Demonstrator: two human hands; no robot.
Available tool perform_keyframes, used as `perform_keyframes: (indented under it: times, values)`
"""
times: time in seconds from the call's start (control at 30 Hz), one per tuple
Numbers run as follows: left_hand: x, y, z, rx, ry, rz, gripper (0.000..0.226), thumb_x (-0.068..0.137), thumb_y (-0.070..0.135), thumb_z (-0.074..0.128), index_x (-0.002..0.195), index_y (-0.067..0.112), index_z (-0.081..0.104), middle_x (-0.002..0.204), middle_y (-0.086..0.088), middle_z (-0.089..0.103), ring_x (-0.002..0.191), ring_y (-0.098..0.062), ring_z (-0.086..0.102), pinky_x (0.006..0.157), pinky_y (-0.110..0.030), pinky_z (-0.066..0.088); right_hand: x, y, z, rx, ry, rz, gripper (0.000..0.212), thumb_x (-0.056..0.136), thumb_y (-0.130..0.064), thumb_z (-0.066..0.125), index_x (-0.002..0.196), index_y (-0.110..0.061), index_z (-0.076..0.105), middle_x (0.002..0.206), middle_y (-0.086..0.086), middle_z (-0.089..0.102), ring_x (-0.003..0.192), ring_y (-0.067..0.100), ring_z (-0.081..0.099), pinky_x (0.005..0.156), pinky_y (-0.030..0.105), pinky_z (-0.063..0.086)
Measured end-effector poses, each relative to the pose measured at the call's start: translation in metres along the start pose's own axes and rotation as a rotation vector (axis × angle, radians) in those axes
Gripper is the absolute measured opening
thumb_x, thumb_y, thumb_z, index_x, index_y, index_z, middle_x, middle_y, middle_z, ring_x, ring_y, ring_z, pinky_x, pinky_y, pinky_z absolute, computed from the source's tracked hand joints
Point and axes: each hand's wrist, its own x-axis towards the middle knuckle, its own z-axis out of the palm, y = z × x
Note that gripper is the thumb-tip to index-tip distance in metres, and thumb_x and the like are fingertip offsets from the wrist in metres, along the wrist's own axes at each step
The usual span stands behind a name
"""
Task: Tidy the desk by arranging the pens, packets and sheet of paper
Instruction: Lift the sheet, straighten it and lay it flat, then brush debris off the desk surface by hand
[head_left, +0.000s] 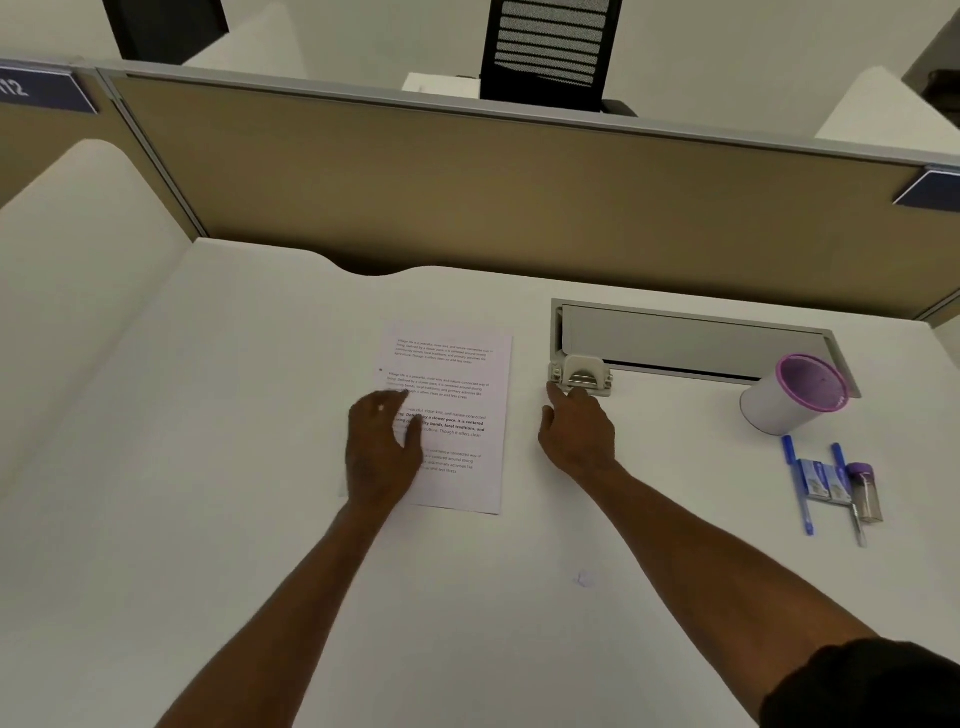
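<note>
The left hand (383, 447) lies flat with relaxed fingers on the left edge of the sheet of paper (457, 415) at mid-desk, while the right hand (576, 431), fingers loosely extended and gripping nothing, touches the small hole punch (581, 375) just right of the sheet. Far right, near the desk (260, 415) edge, the pens (797, 483) and packets (826, 480) lie below the cup (795, 395); broad bare surface stretches left and near.

Dim, even indoor light, warm-grey cast. Soft faint shadows under left hand (382, 441) and right hand (576, 431) on desk (260, 415). No glare. Left hand motion-blurred. Wide-angle bending at edges; sheet (457, 395) text barely legible.
</note>
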Motion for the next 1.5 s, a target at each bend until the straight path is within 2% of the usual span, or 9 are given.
perform_keyframes:
  times: [0.1, 0.4, 0.67, 0.93, 1.13, 1.23, 1.33, 1.4, 1.5]
  values:
    - [-0.043, 0.018, 0.018, -0.029, -0.038, 0.153, 0.037, 0.088, 0.015, 0.074, 0.124, 0.007, 0.069, 0.126, -0.011, 0.063, 0.129, -0.028, 0.051, 0.111, -0.033, 0.04, 0.002, 0.008, -0.001, -0.066, -0.039, -0.066, 0.047, 0.097, -0.031, 0.043, 0.143, -0.021, 0.043, 0.12, 0.014, 0.056, 0.105, 0.033, 0.059, 0.078, 0.04, 0.05]
    - [-0.134, 0.036, 0.043, -0.001, -0.184, 0.254, 0.04, 0.095, 0.037, 0.062, 0.131, 0.02, 0.064, 0.141, 0.003, 0.057, 0.145, -0.012, 0.037, 0.116, -0.016, 0.025, 0.002, 0.018, -0.005, -0.08, -0.067, -0.178, 0.043, 0.098, -0.035, 0.042, 0.139, -0.022, 0.049, 0.121, 0.012, 0.056, 0.106, 0.031, 0.057, 0.081, 0.039, 0.049]
    - [-0.17, 0.019, 0.038, 0.081, -0.228, 0.227, 0.04, 0.092, 0.029, 0.067, 0.13, 0.016, 0.065, 0.139, -0.003, 0.061, 0.138, -0.02, 0.048, 0.108, -0.039, 0.049, -0.046, 0.031, -0.012, 0.022, 0.017, -0.298, 0.027, 0.095, -0.026, 0.053, 0.113, -0.015, 0.07, 0.102, 0.007, 0.061, 0.094, 0.026, 0.057, 0.072, 0.038, 0.051]
    - [-0.176, 0.015, 0.04, 0.153, -0.25, 0.255, 0.042, 0.092, 0.026, 0.067, 0.132, 0.013, 0.064, 0.141, -0.007, 0.059, 0.135, -0.025, 0.052, 0.106, -0.045, 0.05, -0.146, 0.061, -0.019, 0.213, -0.008, -0.349, 0.006, 0.083, -0.017, 0.07, 0.087, -0.019, 0.073, 0.107, -0.002, 0.07, 0.108, 0.018, 0.063, 0.087, 0.029, 0.049]
    - [-0.185, 0.021, 0.04, 0.208, -0.263, 0.227, 0.059, 0.098, 0.049, 0.045, 0.143, 0.013, 0.053, 0.154, -0.005, 0.045, 0.148, -0.019, 0.034, 0.122, -0.036, 0.028, -0.172, 0.085, -0.033, 0.605, 0.256, 0.082, 0.023, 0.07, -0.024, 0.084, 0.074, -0.024, 0.062, 0.083, -0.01, 0.065, 0.084, 0.007, 0.064, 0.079, 0.019, 0.047]
    - [-0.195, 0.024, 0.043, 0.262, -0.371, 0.235, 0.073, 0.1, 0.054, 0.036, 0.157, 0.009, 0.027, 0.166, -0.006, 0.018, 0.156, -0.019, 0.008, 0.127, -0.034, 0.005, -0.183, 0.098, -0.03, 0.44, 0.227, 0.11, 0.022, 0.082, -0.024, 0.075, 0.102, -0.018, 0.068, 0.11, -0.002, 0.067, 0.108, 0.018, 0.063, 0.094, 0.022, 0.045]
    - [-0.2, 0.032, 0.047, 0.346, -0.449, 0.217, 0.082, 0.099, 0.063, 0.018, 0.16, 0.009, 0.004, 0.168, -0.004, -0.004, 0.156, -0.018, -0.01, 0.126, -0.036, -0.006, -0.199, 0.099, -0.016, 0.278, -0.001, 0.067, 0.055, 0.098, -0.031, 0.053, 0.147, -0.01, 0.04, 0.157, 0.001, 0.031, 0.148, 0.017, 0.021, 0.12, 0.029, 0.017]
    - [-0.205, 0.04, 0.05, 0.375, -0.463, 0.197, 0.085, 0.098, 0.067, 0.012, 0.159, 0.01, -0.004, 0.167, -0.004, -0.01, 0.154, -0.017, -0.016, 0.126, -0.036, -0.01, -0.21, 0.09, -0.007, 0.188, -0.073, -0.017, 0.061, 0.103, -0.035, 0.039, 0.154, -0.01, 0.018, 0.162, -0.002, 0.006, 0.15, 0.013, -0.002, 0.122, 0.03, -0.001]
    - [-0.214, 0.051, 0.057, 0.381, -0.492, 0.204, 0.087, 0.096, 0.068, 0.009, 0.158, 0.009, -0.007, 0.166, -0.005, -0.014, 0.153, -0.015, -0.019, 0.125, -0.034, -0.013, -0.225, 0.078, -0.001, 0.14, -0.118, -0.103, 0.059, 0.105, -0.035, 0.029, 0.155, -0.012, 0.007, 0.161, -0.004, -0.004, 0.149, 0.011, -0.009, 0.121, 0.028, -0.006]
